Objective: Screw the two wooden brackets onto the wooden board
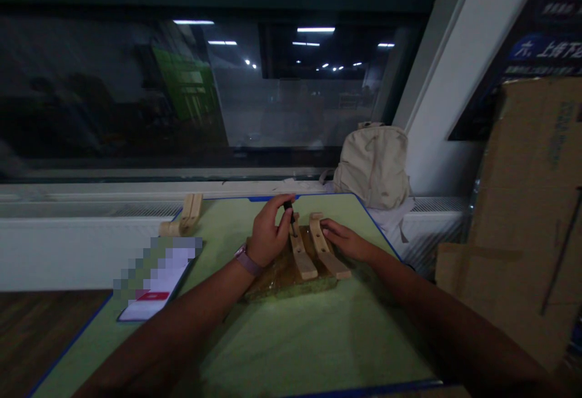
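My left hand [268,233] is closed round a small dark tool [289,207], held upright with its tip on the near wooden strip [301,252]. A second wooden strip [326,247] lies beside it, and my right hand [345,239] rests on that strip with fingers fairly flat. Both strips sit on a brown wooden board [284,279] on the green table mat [291,331]. A pink watch is on my left wrist.
Another pale wooden piece [184,217] lies at the mat's far left corner. A white booklet [154,289] lies left of the board. A beige backpack [375,164] stands against the window sill, and cardboard boxes [522,216] stack at the right.
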A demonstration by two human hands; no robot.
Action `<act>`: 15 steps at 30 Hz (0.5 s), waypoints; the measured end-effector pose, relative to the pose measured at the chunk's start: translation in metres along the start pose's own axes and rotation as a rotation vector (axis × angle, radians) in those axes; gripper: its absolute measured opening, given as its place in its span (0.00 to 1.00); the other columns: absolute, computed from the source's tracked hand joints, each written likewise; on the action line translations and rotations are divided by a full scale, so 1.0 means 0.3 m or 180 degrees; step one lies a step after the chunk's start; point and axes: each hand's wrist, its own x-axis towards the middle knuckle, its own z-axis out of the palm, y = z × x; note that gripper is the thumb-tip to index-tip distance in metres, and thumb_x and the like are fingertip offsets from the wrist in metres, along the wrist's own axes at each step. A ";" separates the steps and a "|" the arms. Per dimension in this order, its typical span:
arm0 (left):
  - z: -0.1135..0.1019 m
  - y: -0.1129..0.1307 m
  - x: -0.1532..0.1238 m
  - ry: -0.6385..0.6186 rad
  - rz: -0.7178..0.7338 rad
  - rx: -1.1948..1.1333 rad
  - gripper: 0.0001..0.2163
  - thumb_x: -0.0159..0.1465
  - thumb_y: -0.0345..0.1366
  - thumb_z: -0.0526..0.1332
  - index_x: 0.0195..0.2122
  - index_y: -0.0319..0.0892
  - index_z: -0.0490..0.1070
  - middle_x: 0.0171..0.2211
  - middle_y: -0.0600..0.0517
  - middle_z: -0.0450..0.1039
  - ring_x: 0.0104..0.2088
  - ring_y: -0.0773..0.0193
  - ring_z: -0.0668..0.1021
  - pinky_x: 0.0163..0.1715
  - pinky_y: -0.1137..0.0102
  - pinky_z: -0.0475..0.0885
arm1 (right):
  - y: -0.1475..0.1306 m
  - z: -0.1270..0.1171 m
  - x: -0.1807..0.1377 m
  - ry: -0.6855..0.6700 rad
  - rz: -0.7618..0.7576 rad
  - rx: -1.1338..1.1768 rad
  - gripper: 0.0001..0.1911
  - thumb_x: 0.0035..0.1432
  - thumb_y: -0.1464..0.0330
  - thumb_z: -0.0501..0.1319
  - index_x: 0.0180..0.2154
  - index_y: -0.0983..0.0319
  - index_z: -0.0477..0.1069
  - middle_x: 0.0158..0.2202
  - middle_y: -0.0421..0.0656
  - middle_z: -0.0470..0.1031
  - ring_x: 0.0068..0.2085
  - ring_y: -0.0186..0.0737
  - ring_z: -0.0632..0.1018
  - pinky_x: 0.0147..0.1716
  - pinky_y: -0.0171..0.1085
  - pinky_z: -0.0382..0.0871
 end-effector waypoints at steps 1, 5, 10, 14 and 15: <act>0.002 -0.002 -0.004 0.0006 -0.0043 -0.0064 0.12 0.68 0.32 0.55 0.53 0.43 0.65 0.47 0.46 0.75 0.50 0.61 0.77 0.52 0.62 0.73 | 0.000 0.000 0.000 -0.0006 -0.0008 -0.0003 0.24 0.66 0.50 0.51 0.50 0.60 0.69 0.49 0.48 0.73 0.53 0.49 0.72 0.57 0.51 0.61; 0.009 -0.015 -0.016 0.0022 -0.0079 -0.0233 0.13 0.68 0.32 0.55 0.54 0.44 0.62 0.46 0.45 0.75 0.48 0.60 0.78 0.50 0.61 0.74 | -0.005 0.000 0.000 -0.0052 -0.0018 0.0010 0.24 0.66 0.50 0.50 0.50 0.60 0.69 0.49 0.48 0.73 0.55 0.49 0.71 0.59 0.51 0.60; 0.009 -0.023 -0.005 0.0230 0.0219 -0.0041 0.12 0.65 0.36 0.60 0.49 0.43 0.65 0.45 0.45 0.70 0.48 0.58 0.75 0.49 0.59 0.73 | -0.014 0.000 -0.002 -0.0056 0.0018 0.0004 0.26 0.66 0.49 0.51 0.50 0.62 0.69 0.49 0.49 0.73 0.54 0.49 0.72 0.58 0.51 0.61; 0.007 -0.019 0.004 0.0371 0.0308 0.0188 0.11 0.64 0.37 0.62 0.47 0.43 0.66 0.42 0.47 0.70 0.45 0.60 0.75 0.46 0.61 0.74 | -0.017 0.000 -0.003 -0.0040 0.0028 0.0002 0.25 0.66 0.49 0.50 0.50 0.61 0.69 0.49 0.49 0.73 0.53 0.49 0.72 0.57 0.50 0.62; 0.006 -0.017 0.003 0.0348 0.0265 0.0192 0.11 0.65 0.36 0.61 0.47 0.43 0.66 0.42 0.47 0.71 0.44 0.60 0.76 0.45 0.62 0.74 | -0.016 0.000 -0.002 -0.0025 0.0022 -0.0006 0.25 0.66 0.49 0.50 0.50 0.61 0.69 0.49 0.49 0.74 0.53 0.48 0.72 0.57 0.50 0.62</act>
